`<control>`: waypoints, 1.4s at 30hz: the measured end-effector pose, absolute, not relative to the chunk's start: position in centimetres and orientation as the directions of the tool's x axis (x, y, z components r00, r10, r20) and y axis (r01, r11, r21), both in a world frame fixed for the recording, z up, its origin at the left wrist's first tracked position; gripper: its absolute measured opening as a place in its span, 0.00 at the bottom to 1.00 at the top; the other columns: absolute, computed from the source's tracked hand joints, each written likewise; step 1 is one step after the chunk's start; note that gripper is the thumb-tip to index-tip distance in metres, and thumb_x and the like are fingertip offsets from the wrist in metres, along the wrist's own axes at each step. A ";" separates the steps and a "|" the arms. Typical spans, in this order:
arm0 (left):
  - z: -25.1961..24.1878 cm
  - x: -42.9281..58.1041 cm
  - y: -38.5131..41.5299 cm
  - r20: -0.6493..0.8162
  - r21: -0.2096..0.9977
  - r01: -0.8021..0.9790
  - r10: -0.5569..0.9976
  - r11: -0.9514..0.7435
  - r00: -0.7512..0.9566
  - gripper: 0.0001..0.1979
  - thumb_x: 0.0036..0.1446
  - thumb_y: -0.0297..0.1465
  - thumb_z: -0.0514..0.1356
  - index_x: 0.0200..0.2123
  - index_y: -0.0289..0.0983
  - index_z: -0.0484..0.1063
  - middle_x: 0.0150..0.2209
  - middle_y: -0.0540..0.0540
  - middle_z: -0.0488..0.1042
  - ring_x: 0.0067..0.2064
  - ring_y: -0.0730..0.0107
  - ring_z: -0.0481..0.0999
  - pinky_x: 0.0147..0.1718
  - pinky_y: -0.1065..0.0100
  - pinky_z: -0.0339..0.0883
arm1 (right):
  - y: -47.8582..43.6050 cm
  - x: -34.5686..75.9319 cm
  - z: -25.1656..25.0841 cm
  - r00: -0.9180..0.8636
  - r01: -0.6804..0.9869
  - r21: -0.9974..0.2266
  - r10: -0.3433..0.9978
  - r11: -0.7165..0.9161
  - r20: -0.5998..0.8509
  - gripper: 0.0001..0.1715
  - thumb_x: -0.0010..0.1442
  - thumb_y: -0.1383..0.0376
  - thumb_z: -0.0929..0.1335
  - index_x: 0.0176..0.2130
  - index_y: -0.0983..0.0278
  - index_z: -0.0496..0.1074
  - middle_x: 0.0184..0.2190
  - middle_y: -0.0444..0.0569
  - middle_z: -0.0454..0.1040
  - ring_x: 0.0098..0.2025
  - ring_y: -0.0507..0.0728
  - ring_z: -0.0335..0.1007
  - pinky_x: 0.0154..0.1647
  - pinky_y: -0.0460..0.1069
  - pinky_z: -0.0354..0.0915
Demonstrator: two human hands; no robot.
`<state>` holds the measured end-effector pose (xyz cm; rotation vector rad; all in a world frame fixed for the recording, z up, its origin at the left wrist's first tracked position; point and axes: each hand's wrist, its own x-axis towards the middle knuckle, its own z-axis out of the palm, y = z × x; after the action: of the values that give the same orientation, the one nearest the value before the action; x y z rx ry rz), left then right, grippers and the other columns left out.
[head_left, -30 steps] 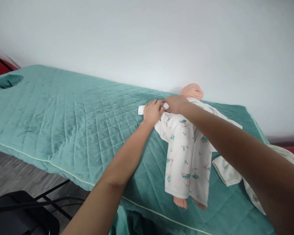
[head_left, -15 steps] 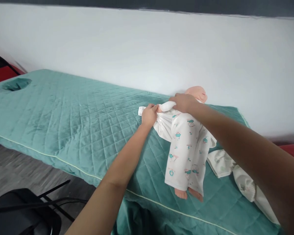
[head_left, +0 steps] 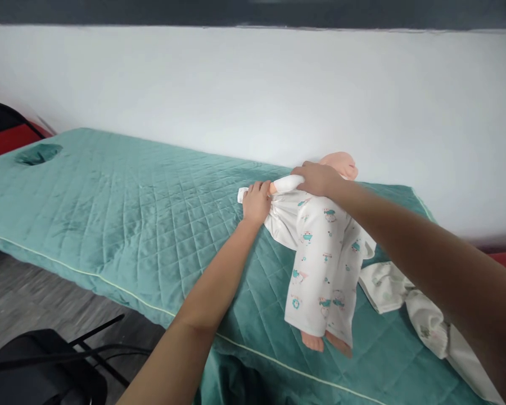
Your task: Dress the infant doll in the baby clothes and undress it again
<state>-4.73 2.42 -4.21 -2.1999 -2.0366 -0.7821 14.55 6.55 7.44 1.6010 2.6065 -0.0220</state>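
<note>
A baby doll (head_left: 340,164) lies on its back on a green quilted cover, its head by the wall and its bare feet toward me. White printed clothes (head_left: 320,270) cover its body and legs. My left hand (head_left: 257,203) is closed around the doll's forearm and the bunched white sleeve; a bit of cuff sticks out to the left of my fingers. My right hand (head_left: 319,179) grips the white cloth at the doll's upper arm, near the shoulder, its fingertips partly hidden. A strip of skin-toned arm shows between my hands.
The green quilted cover (head_left: 152,214) spreads over a long bed with a face hole (head_left: 37,154) at the far left. More white printed clothing (head_left: 425,315) lies to the right. A black chair (head_left: 42,365) stands at lower left. The white wall (head_left: 194,90) runs behind.
The fingers of my left hand have shifted around the doll's forearm and sleeve. My right hand stays at the upper arm. The camera view has moved slightly.
</note>
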 end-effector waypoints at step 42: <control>4.8 6.8 0.9 0.334 0.387 0.702 0.801 -0.598 0.497 0.18 0.68 0.30 0.49 0.53 0.41 0.75 0.56 0.47 0.76 0.59 0.66 0.72 0.58 0.65 0.67 | 1.4 28.2 -3.1 0.326 0.877 -0.467 0.854 -0.113 0.405 0.20 0.61 0.64 0.60 0.49 0.64 0.74 0.48 0.58 0.79 0.53 0.67 0.70 0.63 0.62 0.53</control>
<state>6.75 0.92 4.77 -2.8874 -1.4684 -0.8254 28.20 1.40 -3.08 3.0042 2.3375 0.0703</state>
